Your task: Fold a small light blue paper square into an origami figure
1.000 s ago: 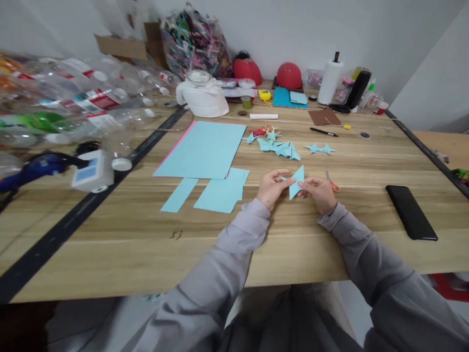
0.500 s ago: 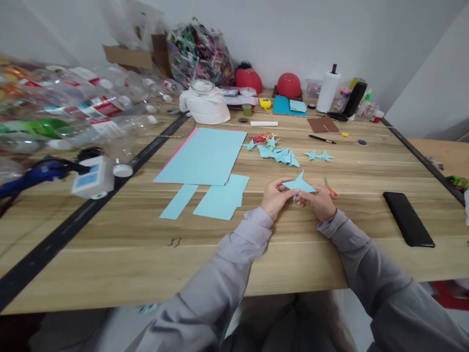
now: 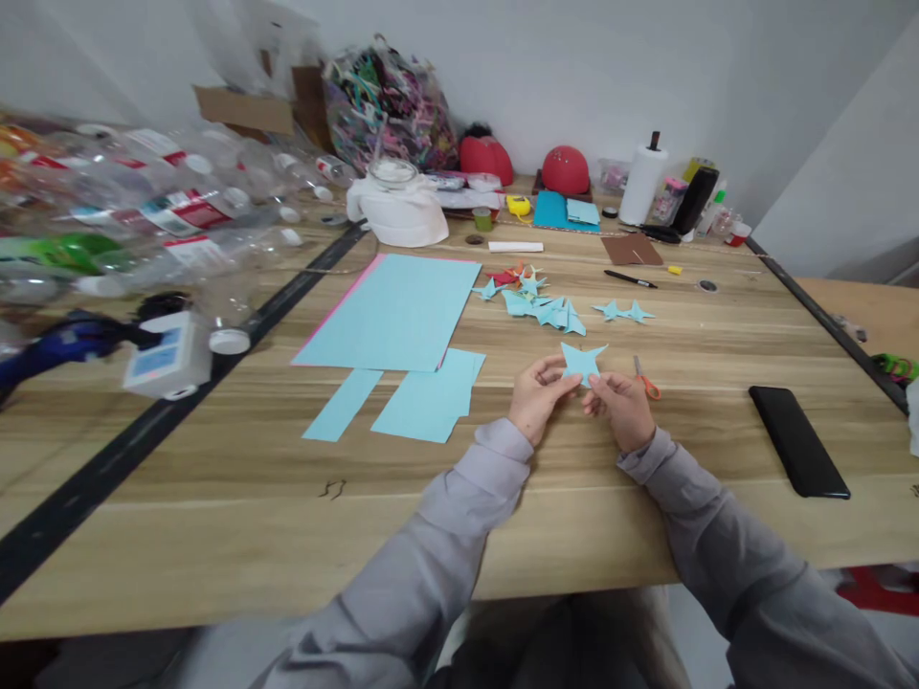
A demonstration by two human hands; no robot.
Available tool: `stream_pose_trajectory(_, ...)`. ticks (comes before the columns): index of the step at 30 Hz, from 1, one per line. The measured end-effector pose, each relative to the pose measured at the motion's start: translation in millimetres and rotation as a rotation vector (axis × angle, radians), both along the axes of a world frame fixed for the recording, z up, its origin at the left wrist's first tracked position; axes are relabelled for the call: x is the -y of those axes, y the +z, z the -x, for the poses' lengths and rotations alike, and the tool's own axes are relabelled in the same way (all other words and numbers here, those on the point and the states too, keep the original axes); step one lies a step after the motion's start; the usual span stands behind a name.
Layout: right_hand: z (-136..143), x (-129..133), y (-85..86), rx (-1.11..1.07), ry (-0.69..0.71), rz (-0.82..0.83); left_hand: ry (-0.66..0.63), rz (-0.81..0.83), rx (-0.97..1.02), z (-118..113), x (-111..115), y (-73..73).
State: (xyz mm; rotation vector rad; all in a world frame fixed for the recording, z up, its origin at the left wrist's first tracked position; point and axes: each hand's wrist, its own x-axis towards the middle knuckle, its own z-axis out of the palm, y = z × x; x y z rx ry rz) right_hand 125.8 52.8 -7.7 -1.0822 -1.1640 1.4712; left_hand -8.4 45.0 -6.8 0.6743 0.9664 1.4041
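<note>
In the head camera's view, a person in grey sleeves holds a folded light-blue paper piece [image 3: 583, 358] above a wood-grain desk [image 3: 574, 536], fingers working close together. The left hand [image 3: 538, 397] pinches its lower left part, thumb in front; the right hand [image 3: 623, 407] pinches the lower right, the two thumbs nearly meeting, so the grip on both sides is narrow and closed on paper.

The change is in the paper itself: a slim upright diamond one second ago, a broader shape with one tall point half a second ago, it now shows two points spreading upward, left and right. The hands have scarcely shifted. The piece appears to be turned and adjusted between the fingertips, its shaping seemingly still in progress; which folds are finished is too small to tell.

Beyond the hands, a cluster of folded paper shapes [image 3: 546, 309] and a separate blue pair [image 3: 624, 311] lie unchanged on the desk, as do the orange-handled scissors [image 3: 650, 387] just beside the right hand. Light-blue sheets [image 3: 392, 311] rest to the left, partly over a cut strip [image 3: 345, 404], likewise undisturbed.
</note>
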Motion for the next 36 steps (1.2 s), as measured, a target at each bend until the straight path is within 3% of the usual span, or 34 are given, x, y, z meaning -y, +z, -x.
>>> stream_pose_trajectory(3, 2, 2, -1.2, -0.017, 0.045, 0.014, -0.041, 0.005, -0.014, -2, 2, -2.9)
stream_pose_trajectory(10, -1, 4, -0.9, 0.191, -0.004, -0.093, 0.105, 0.025, 0.112, 4, 0, 4.1)
stream_pose_trajectory(15, -15, 4, 2.8, 0.379, -0.316, -0.241, 0.128, 0.025, 0.184, 8, 0, 9.8)
stream_pose_trajectory(19, -27, 3, 6.0, 0.704, -0.503, -0.409, 0.101, 0.028, 0.148, 7, 1, 10.9)
stream_pose_trajectory(23, -33, 4, 8.9, 1.322, -0.457, -0.487, 0.088, 0.028, 0.097, 5, 3, 13.4)
stream_pose_trajectory(26, -35, 6, 11.6, 1.606, -0.399, -0.440, 0.106, 0.008, 0.061, 5, 6, 15.6)
stream_pose_trajectory(30, -39, 6, 13.0, 1.711, -0.334, -0.389, 0.113, -0.013, 0.039, 4, 9, 16.6)
stream_pose_trajectory(36, -46, -1, 11.4, 1.615, -0.275, -0.350, 0.082, -0.008, 0.025, 1, 11, 15.6)
